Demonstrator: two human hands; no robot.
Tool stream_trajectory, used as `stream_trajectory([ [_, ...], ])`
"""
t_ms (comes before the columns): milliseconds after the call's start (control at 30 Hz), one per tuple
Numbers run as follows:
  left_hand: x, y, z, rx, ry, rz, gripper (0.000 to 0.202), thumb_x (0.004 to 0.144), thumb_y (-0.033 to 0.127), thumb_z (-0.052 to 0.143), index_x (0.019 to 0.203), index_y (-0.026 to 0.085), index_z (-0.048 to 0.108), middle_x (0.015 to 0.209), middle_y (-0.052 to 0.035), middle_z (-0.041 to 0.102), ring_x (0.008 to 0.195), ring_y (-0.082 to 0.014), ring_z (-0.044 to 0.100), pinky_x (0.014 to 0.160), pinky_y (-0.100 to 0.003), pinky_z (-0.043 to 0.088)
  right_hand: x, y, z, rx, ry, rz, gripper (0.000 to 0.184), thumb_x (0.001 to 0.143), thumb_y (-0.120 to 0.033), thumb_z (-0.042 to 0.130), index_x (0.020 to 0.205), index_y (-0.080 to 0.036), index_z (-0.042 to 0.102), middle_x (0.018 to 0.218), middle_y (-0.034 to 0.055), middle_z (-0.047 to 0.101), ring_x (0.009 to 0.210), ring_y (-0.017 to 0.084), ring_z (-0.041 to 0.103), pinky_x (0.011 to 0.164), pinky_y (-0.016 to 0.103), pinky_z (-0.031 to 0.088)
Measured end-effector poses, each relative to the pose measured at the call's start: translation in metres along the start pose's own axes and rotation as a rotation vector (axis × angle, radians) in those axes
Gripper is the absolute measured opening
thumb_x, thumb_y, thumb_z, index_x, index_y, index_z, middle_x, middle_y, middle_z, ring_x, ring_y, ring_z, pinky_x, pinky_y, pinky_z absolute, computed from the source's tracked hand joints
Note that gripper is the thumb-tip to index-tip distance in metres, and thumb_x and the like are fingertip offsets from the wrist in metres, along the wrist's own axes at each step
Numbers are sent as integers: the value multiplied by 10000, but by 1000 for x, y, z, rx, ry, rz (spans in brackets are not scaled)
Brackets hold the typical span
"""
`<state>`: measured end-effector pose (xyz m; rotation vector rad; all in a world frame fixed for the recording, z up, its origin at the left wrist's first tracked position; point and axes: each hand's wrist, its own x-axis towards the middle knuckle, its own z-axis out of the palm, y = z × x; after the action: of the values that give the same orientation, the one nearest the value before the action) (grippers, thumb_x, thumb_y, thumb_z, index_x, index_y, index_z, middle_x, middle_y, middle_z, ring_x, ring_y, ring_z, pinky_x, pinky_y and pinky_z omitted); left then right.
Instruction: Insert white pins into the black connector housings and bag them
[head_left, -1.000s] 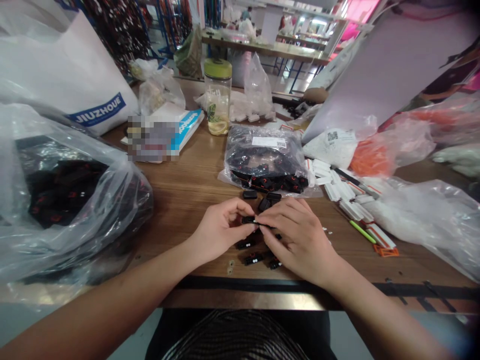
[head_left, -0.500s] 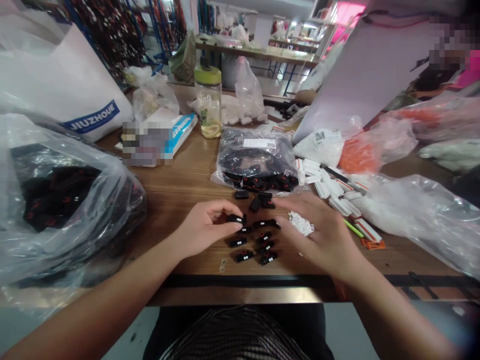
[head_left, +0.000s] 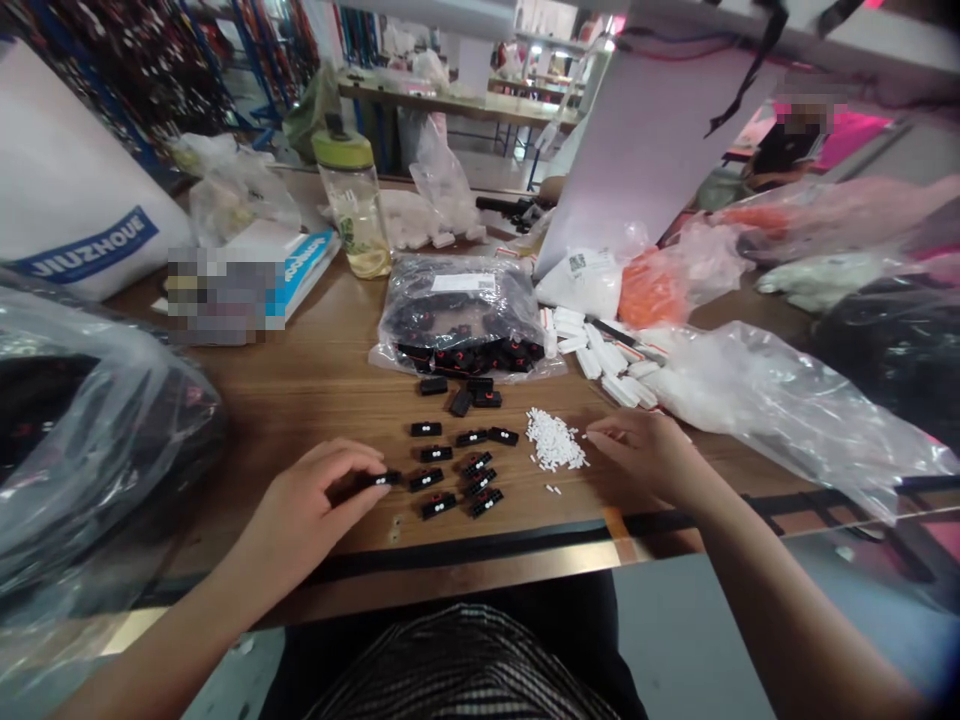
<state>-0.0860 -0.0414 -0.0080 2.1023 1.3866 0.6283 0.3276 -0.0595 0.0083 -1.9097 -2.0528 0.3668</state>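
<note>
Between the thumb and fingers of my left hand (head_left: 334,495) is a small black plastic connector housing (head_left: 385,479) with two white dots on its face. Just right of it, several similar black housings (head_left: 436,454) lie in two loose columns on the wooden table, most showing white dots and some red parts. My right hand (head_left: 641,450) is closed in a pinch at the right edge of a heap of tiny white pins (head_left: 553,440). A white pin shows at its fingertips. A few stray pins (head_left: 553,489) lie below the heap.
A clear bag of black housings (head_left: 461,310) lies behind, with loose housings before it. White parts (head_left: 600,350) and plastic bags (head_left: 780,390) are to the right. A green-lidded bottle (head_left: 352,200) and a booklet (head_left: 306,270) stand back left. A large plastic bag (head_left: 150,350) occupies the left.
My left hand has moved left, carrying its housing away from the columns. My right hand has drawn right, from over the white heap to its edge. The view has shifted right.
</note>
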Motion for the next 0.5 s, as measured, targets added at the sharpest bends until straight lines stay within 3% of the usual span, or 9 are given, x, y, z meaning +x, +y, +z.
stream_trajectory([
  [133,-3,3,1,35,-8,10,182,889,405,630,960,245,683,1040,-51,716,974,-250,658,876,-377,535,2,-5,4,-59,-20,-20,218,869,-314,564,744,-225,720,763,7,725,715,180,638,682,303,431],
  [267,4,12,-15,-5,34,28,183,894,406,635,979,257,696,1095,-47,707,1025,-249,648,864,-362,541,0,-2,6,-295,124,-182,235,873,-273,553,701,-217,702,721,28,690,753,201,610,777,353,385],
  [400,41,25,-32,21,70,147,219,949,371,553,967,243,730,1065,-42,721,990,-222,654,880,-345,521,-5,4,6,-343,172,-226,238,884,-267,549,734,-216,726,750,44,703,774,218,621,798,368,389],
  [500,83,34,-29,124,-15,257,235,946,304,538,957,207,751,1036,-62,734,973,-223,660,918,-360,496,-7,8,8,-180,127,-108,244,901,-323,551,778,-223,736,786,40,716,752,210,639,741,342,437],
])
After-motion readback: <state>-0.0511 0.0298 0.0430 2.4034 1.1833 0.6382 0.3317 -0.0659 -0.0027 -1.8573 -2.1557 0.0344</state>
